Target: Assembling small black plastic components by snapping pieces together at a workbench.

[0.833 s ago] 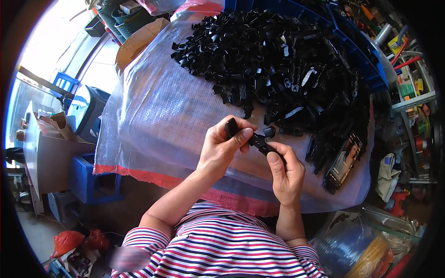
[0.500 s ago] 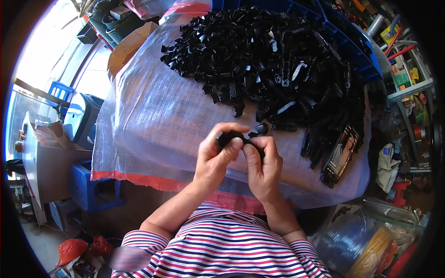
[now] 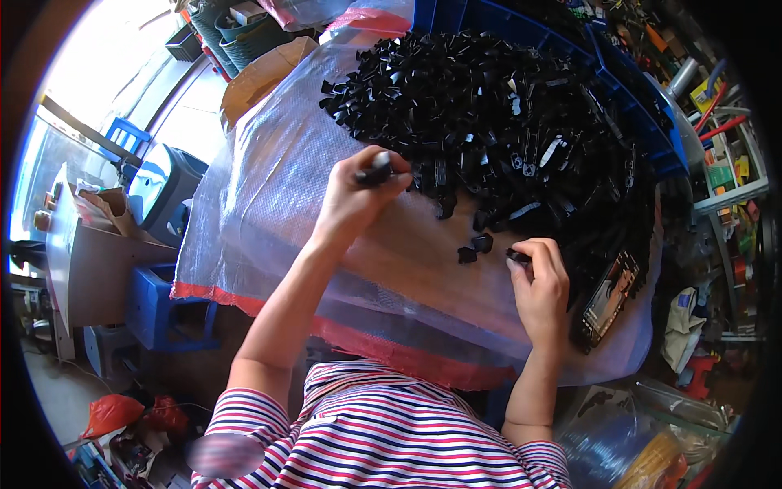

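My left hand (image 3: 358, 191) is raised by the near left side of a big heap of small black plastic parts (image 3: 440, 98). Its fingers are closed round a dark black plastic piece (image 3: 375, 174), partly covered by them. Lower and to the right, my right hand (image 3: 544, 285) pinches a small black plastic part (image 3: 519, 257) between thumb and fingers. Two loose black parts (image 3: 482, 243) lie on the white woven sheet (image 3: 269, 187) between my hands, close to the right one.
A phone (image 3: 607, 301) with a lit screen lies at the sheet's right, against the heap. Behind the heap stands a blue crate (image 3: 603, 61). Blue stools (image 3: 163, 306) are on the left; a crowded shelf (image 3: 729, 183) stands on the right.
My hands, earlier together over a black part, have separated. The left has gone up and left to the heap's edge, the right to the right. The view has shifted slightly.
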The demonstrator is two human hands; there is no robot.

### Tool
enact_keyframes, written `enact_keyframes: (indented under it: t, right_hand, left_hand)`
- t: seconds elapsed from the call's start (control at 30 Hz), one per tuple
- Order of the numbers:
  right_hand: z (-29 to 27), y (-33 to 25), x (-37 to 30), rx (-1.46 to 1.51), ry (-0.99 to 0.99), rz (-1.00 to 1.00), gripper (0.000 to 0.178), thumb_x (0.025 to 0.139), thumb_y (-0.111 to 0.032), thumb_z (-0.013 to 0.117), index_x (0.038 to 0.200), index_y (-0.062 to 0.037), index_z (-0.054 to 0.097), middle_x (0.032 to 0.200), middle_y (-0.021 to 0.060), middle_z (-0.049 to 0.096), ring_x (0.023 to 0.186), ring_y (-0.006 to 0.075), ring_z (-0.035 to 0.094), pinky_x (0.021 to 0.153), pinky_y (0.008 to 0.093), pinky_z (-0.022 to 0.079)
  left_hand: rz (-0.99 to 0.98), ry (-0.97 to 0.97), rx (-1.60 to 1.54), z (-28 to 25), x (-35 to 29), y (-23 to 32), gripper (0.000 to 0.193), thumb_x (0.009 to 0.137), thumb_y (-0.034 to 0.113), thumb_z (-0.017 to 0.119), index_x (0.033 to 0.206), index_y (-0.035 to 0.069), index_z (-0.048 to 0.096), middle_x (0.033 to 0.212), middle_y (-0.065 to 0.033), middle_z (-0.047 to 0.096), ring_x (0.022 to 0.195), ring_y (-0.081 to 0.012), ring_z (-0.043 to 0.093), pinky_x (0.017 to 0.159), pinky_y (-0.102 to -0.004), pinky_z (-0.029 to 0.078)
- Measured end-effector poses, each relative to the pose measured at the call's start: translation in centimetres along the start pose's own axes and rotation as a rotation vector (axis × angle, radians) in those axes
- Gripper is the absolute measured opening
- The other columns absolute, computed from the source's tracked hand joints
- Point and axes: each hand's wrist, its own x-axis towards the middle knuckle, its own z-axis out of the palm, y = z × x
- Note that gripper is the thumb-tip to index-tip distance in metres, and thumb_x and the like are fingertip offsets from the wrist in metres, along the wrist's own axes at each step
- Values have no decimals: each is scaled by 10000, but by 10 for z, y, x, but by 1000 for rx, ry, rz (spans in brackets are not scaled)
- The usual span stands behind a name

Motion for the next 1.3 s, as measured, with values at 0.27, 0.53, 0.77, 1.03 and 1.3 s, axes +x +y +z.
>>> enact_keyframes:
  t: [0.27, 0.53, 0.77, 1.03, 1.3]
  right_hand:
    - [7, -7, -18, 471, 151, 81, 140, 820, -81, 599, 922, -14, 531, 974, 44, 567, 713, 77, 473, 644, 200, 384]
    - [17, -13, -22, 560, 271, 116, 206, 864, -44, 537, 1059, 23, 543, 1050, 110, 579, 938, 150, 560, 784, 260, 468]
    - [19, -44, -13, 457, 233, -30, 208, 847, -93, 589, 1020, 18, 556, 967, 94, 592, 885, 169, 567, 767, 253, 447]
    - [24, -49, -20, 547, 144, 135, 195, 905, -140, 514, 1038, 2, 517, 803, 25, 564, 623, 59, 462, 569, 188, 390]
    - [30, -52, -18, 569, 131, 101, 164, 917, -161, 494, 976, -10, 521, 711, -6, 491, 595, 60, 418, 534, 210, 361]
  left_hand:
    - [448, 14, 1322, 14, 4, -11, 342, 582, 46, 644, 913, 93, 572, 857, -85, 544, 903, -278, 536, 761, -382, 428]
    - [565, -117, 940, 12, -9, -17, 249, 681, 21, 651, 913, 84, 585, 794, -71, 590, 722, -242, 581, 656, -314, 457]
    - [-236, -195, -318, 29, -39, -9, 170, 784, 131, 667, 889, 27, 583, 777, -74, 606, 693, -139, 578, 620, -247, 473]
    - [-297, -118, -359, 43, -52, -5, 172, 797, 152, 661, 882, 37, 566, 745, -65, 599, 626, -122, 567, 571, -237, 461]
    - [-41, -46, -121, 50, -62, -10, 155, 767, 69, 684, 833, 5, 558, 730, -52, 584, 626, -117, 545, 569, -233, 448]
